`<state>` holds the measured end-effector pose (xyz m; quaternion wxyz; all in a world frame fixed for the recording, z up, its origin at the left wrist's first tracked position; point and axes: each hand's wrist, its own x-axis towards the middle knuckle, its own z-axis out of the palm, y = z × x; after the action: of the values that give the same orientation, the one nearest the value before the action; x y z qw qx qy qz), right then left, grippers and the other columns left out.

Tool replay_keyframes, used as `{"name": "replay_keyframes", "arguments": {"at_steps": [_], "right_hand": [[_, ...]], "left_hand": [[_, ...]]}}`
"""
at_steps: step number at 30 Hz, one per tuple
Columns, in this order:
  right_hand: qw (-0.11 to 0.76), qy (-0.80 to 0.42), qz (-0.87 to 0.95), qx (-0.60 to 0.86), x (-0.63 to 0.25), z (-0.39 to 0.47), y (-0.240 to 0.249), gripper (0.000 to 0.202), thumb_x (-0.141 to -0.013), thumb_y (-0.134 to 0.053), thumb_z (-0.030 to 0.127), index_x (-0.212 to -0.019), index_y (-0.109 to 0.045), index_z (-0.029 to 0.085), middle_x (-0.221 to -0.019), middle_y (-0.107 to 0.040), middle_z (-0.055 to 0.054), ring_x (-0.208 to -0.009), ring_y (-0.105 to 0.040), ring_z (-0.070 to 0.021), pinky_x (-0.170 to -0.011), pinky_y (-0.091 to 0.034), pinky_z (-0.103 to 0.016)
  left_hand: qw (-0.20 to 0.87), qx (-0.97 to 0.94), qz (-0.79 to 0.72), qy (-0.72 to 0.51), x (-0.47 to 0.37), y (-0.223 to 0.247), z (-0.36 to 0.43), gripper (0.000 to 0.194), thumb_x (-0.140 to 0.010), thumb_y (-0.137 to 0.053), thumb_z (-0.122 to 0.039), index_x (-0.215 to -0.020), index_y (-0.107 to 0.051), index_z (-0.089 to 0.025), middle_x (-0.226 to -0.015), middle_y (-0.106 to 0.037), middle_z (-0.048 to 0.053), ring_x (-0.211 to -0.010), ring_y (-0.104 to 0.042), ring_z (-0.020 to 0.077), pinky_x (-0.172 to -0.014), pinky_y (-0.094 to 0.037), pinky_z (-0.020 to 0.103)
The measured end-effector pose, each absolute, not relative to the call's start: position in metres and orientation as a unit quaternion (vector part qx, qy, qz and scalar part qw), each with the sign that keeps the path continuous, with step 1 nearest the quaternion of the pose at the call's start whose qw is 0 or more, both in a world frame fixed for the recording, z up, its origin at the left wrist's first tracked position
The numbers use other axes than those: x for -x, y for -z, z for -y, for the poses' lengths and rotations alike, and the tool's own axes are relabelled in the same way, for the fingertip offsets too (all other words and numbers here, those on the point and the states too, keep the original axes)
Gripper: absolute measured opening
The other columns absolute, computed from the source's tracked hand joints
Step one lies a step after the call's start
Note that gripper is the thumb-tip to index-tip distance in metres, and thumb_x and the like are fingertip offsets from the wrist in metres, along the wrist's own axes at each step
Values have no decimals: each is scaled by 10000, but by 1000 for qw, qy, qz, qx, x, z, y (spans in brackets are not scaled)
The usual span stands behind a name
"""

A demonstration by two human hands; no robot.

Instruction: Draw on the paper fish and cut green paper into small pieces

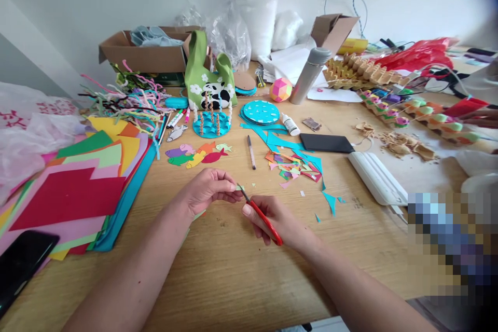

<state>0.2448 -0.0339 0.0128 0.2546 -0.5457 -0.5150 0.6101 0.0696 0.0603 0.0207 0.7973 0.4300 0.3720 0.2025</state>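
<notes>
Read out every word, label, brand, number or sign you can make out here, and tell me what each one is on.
No text can be read.
White plastic bag: red marks, too blurred to read.
Small white bottle: label print, too small to read.
Red scissors: no lettering shows.

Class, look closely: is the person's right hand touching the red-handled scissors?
Touching. The head view shows it plainly: the right hand is closed around the red handles of the scissors, with no gap.
</notes>
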Motion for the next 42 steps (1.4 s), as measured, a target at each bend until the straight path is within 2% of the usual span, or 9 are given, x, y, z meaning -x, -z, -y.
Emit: {"name": "replay_keyframes", "arguments": {"at_steps": [11, 18, 29, 34, 42], "right_hand": [[255, -608, 520, 542, -246, 35, -10, 497, -785, -574, 665, -714, -454, 188, -496, -504, 56, -352, -468, -73, -319, -325, -169], [254, -617, 502, 550, -244, 35, -14, 489, -761, -617, 645, -692, -439, 195, -462, -486, 69, -332, -445, -68, -303, -322, -165], [250, -622, 484, 562, -242, 34, -19, 537, -717, -594, 710, -665, -416, 206, -421, -461, 77, -306, -429, -67, -290, -288, -165], [257, -624, 476, 563, -242, 33, -18, 508, -706, -645, 663, -673, -425, 207, -414, -462, 84, -297, -418, -65, -288, -282, -166], [267, -614, 483, 564, -243, 34, -15, 508, -771, -562, 684, -699, -464, 192, -462, -524, 50, -333, -468, -81, -321, -297, -178]], "left_hand": [[793, -437, -375, -197, -69, -22, -60, 179, -576, -772, -229, -650, -651, -119, -690, -726, 95, -664, -678, 176, -714, -502, 304], [794, -437, -374, -196, -69, -22, -60, 172, -577, -768, -226, -649, -655, -119, -692, -726, 100, -666, -678, 180, -719, -499, 313], [797, -435, -369, -198, -67, -19, -61, 170, -598, -774, -220, -675, -667, -112, -712, -733, 109, -672, -684, 179, -713, -503, 305], [801, -429, -369, -195, -67, -17, -62, 177, -614, -783, -219, -712, -684, -110, -736, -739, 109, -672, -687, 173, -736, -510, 315], [792, -417, -394, -210, -69, -19, -61, 227, -604, -814, -244, -745, -703, -105, -789, -747, 129, -713, -702, 198, -735, -525, 322]]}}
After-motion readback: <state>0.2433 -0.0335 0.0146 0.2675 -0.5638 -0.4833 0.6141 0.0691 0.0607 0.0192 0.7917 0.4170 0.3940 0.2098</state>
